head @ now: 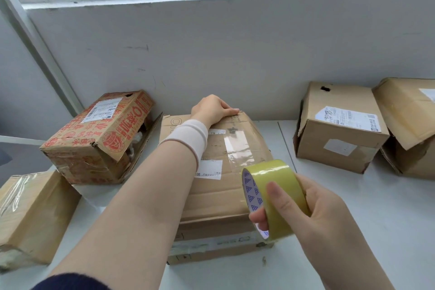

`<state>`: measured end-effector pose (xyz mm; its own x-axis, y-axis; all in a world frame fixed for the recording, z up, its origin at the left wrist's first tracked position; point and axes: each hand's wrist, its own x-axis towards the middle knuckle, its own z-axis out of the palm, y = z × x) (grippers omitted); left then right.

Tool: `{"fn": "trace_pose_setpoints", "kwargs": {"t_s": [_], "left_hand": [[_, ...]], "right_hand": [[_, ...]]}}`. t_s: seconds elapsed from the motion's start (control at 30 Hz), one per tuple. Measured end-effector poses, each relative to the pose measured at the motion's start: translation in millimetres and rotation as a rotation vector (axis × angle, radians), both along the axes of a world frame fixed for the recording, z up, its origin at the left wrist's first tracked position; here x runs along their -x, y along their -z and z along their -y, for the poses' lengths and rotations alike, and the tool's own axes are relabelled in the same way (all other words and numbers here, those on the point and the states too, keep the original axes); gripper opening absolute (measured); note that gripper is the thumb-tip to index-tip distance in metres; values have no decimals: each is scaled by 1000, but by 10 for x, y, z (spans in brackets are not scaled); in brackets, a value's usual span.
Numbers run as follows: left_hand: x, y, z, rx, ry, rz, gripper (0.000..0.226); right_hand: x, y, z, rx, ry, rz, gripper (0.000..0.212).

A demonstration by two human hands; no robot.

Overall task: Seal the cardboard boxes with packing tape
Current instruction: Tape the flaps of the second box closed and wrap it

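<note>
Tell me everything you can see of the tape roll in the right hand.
The roll of packing tape is glossy, translucent yellow-green film wound on a white core printed with blue triangle marks. The right hand holds it tilted in the air above the near right corner of the middle cardboard box, thumb pressed on the outer winding and a fingertip hooked through the core. A clear strip on the box top seems to lead to it; the join is unclear.

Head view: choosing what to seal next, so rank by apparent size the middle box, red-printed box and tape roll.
1. middle box
2. red-printed box
3. tape roll
Middle box is nearer, so first place is unsure.
</note>
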<state>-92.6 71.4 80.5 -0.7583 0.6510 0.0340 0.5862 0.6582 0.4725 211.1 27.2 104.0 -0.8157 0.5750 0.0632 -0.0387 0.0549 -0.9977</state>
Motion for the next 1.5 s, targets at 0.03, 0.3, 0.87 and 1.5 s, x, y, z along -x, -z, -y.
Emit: {"fn": "trace_pose_setpoints", "kwargs": {"t_s": [0.03,0.3,0.87,1.5], "left_hand": [[-3,-1,7,3,5,-1,33],[-453,42,339,-45,583,166,42],[-612,117,486,95,515,178,47],[-1299,231,2044,126,590,-477,81]], "right_hand": [[-10,7,1,20,-13,-15,43],[-93,266,19,-95,-81,-137,57],[-349,469,343,-7,98,67,33],[-447,831,388,-57,28,-64,39]]}}
